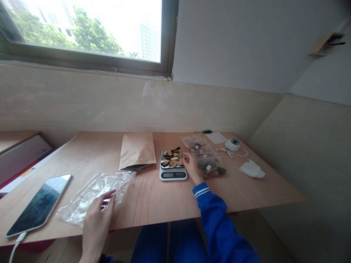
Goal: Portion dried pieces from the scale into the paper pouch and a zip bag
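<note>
A white digital kitchen scale (173,175) carries several dried brown and cream slices (172,157) on its shiny pan. My right hand (191,166) is at the pan's right edge, its thumb and fingertips drawn together beside the slices. What lies between those fingertips is too small to make out. My left hand (99,213) rests over the near right part of a clear zip bag (90,193), fingers loosely bent and apart, holding nothing. The bag lies flat with a red zip line. Behind it lies a brown kraft paper pouch (138,150), its dark opening facing me.
Clear zip bags (211,166) with dark dried contents lie right of the scale. Farther right are a white dome-shaped device (233,144) with a cable and a crumpled white piece (251,169). A green-handled screwdriver (207,132) lies behind; a phone (41,204) is at left.
</note>
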{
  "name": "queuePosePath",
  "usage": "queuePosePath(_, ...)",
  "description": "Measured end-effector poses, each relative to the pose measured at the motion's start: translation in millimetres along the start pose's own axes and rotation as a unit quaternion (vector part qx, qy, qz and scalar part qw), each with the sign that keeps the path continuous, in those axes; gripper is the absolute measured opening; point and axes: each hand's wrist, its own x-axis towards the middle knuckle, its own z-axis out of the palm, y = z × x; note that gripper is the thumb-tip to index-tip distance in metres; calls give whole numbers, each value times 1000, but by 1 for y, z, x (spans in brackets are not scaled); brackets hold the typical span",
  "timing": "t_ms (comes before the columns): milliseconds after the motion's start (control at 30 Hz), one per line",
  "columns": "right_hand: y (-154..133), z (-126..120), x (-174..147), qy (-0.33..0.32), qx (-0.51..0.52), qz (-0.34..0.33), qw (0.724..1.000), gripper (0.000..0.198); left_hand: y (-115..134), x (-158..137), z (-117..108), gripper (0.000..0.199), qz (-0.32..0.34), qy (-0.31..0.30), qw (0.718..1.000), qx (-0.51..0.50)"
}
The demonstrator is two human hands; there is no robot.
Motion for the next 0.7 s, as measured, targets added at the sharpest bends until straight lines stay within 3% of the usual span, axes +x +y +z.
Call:
queuePosePath(133, -2, -17, -16, 36, 23, 19, 999, 28, 8, -12, 5, 49, 6, 7, 1000, -27)
queuePosePath(233, 0, -38, -47, 63, 17, 18, 998, 27, 9, -18, 9, 55, 24, 12, 999, -43)
queuePosePath(400, 9, -55, -105, 29, -85, -1, 996, 22, 16, -26, 18, 52, 56, 3, 997, -58)
queuePosePath(467, 2, -55, -116, 47, -113, 3, 993, 22, 21, -28, 20, 51, 51, -4, 997, -66)
queuePosePath(600, -48, -49, -122, 65, -63, 0, 996, 23, 34, -37, 23, 50, 44, -2, 995, -91)
queuePosePath(700, -102, -39, -130, -46, 63, -22, 997, 23, 44, -47, 29, 47, 61, -11, 990, -129)
